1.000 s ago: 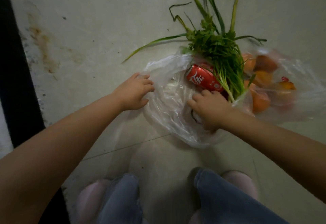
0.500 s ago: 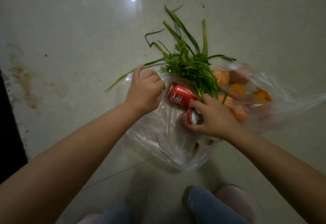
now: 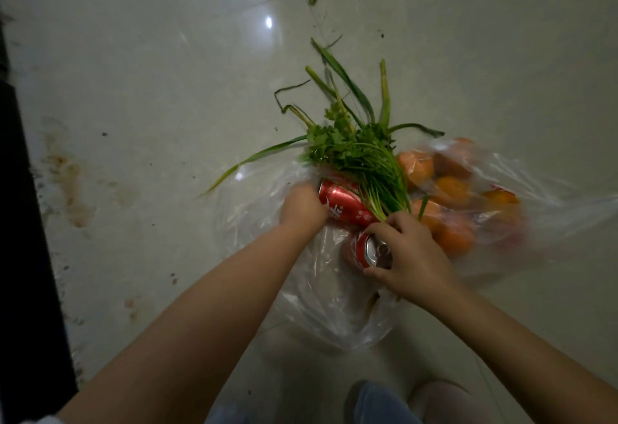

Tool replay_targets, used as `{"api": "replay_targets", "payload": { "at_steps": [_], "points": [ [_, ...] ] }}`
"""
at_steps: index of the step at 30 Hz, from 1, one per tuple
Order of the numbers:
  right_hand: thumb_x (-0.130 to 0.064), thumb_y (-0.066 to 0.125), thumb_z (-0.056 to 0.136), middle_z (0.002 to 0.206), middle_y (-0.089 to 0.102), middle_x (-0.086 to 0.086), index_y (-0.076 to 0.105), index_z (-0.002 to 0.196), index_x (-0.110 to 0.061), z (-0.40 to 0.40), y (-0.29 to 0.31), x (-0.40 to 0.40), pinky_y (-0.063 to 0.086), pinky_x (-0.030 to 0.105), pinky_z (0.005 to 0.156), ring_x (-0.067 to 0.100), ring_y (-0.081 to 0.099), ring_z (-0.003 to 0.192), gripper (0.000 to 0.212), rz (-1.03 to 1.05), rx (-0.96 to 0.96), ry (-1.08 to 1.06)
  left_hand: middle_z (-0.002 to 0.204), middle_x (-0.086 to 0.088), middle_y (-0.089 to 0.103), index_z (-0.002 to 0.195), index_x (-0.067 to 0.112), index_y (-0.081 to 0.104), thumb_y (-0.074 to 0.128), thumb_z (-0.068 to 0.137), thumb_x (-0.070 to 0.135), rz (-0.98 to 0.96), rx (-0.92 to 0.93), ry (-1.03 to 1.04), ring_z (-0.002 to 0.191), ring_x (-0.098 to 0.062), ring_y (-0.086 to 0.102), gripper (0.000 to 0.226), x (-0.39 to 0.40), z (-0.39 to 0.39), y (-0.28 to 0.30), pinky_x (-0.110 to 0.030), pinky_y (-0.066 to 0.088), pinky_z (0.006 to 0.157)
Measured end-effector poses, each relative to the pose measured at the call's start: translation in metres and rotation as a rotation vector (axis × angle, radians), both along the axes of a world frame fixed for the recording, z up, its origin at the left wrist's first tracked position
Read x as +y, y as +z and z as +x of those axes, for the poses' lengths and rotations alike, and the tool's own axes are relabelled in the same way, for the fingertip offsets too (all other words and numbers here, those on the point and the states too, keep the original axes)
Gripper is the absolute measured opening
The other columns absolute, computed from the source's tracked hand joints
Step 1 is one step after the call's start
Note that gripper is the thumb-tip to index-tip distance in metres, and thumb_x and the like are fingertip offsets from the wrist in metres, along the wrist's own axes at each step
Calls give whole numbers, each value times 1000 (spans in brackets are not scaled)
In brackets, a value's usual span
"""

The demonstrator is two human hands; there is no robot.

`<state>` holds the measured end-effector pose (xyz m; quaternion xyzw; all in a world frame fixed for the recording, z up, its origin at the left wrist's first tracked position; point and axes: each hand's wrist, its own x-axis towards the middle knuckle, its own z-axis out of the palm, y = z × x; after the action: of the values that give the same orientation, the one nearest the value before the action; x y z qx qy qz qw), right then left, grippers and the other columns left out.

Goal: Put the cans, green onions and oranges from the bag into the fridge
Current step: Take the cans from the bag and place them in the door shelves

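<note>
Gripping one can (image 3: 344, 207) each, left hand (image 3: 302, 207) and right hand (image 3: 413, 256) crowd the bag (image 3: 267, 223).

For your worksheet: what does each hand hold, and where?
Right hand: near can, round its top end. Left hand: far can, at its end.

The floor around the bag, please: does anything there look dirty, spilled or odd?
Yes. Brownish stains mark the pale tiled floor left of the plastic bag, with dark specks scattered around them. The green onions spill out of the bag's mouth onto the tiles.
</note>
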<state>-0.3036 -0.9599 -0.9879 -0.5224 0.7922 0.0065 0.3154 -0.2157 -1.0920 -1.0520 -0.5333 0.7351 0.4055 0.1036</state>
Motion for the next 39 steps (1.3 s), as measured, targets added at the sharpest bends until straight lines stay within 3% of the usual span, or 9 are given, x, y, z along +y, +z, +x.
{"api": "replay_targets", "payload": {
  "at_steps": [2,6,10,13,17,20,25,33,39],
  "points": [
    [-30,75,72,116,50,8,56,121,-17,0,-3,7,41,37,94,26,48,110,55,-48,3,-20,118,-20,60,118,0,58,58,88,9,-41,4,-35,110,-34,57,31,1,5,-1,-37,45,88],
    [-22,91,42,82,63,13,70,91,-9,0,-16,23,52,37,63,32,63,74,55,-164,62,-31,123,-16,51,98,-1,67,61,88,14,-69,55,-154,120,-28,47,20,12,16,-2,-28,37,96],
    [-20,89,42,82,63,14,69,91,-8,2,-18,27,48,34,63,33,62,73,54,-179,41,-80,124,-15,52,102,1,65,63,84,10,-1,170,-161,118,-26,48,20,29,4,7,-32,39,102],
    [-16,87,50,92,62,16,69,99,-6,0,-18,26,38,29,70,35,59,85,53,-166,28,-125,133,-16,44,128,5,49,64,81,4,7,151,72,122,-28,46,49,17,0,9,-30,37,103],
    [-14,87,46,89,62,15,69,95,-6,3,-19,29,37,27,69,36,60,81,54,-156,7,-157,127,-9,57,135,7,46,83,64,9,265,138,-13,121,-21,53,80,13,11,3,-25,41,100],
    [-13,89,40,85,63,14,70,92,-7,5,-21,32,37,26,65,35,62,75,56,-163,6,-159,132,-13,56,140,7,40,80,66,3,248,63,-97,124,-28,52,84,19,9,-1,-30,42,103],
    [-15,84,55,100,59,17,66,104,-5,2,-15,29,43,32,79,36,56,93,54,-149,5,-148,132,-12,55,137,12,38,86,61,13,195,50,-35,123,-29,52,91,19,5,-9,-39,44,104],
    [-29,68,76,131,39,4,40,132,-20,7,-4,19,41,33,98,23,39,122,63,49,-24,-139,138,-18,34,140,10,36,83,66,25,90,26,-81,127,-31,41,89,24,13,1,-34,38,106],
    [-32,66,73,132,39,3,36,130,-20,20,-13,27,33,43,108,26,40,122,65,119,20,-77,118,-8,55,120,11,45,81,62,29,-41,-106,-145,106,-26,58,71,29,48,32,-31,47,79]
  ]
}}
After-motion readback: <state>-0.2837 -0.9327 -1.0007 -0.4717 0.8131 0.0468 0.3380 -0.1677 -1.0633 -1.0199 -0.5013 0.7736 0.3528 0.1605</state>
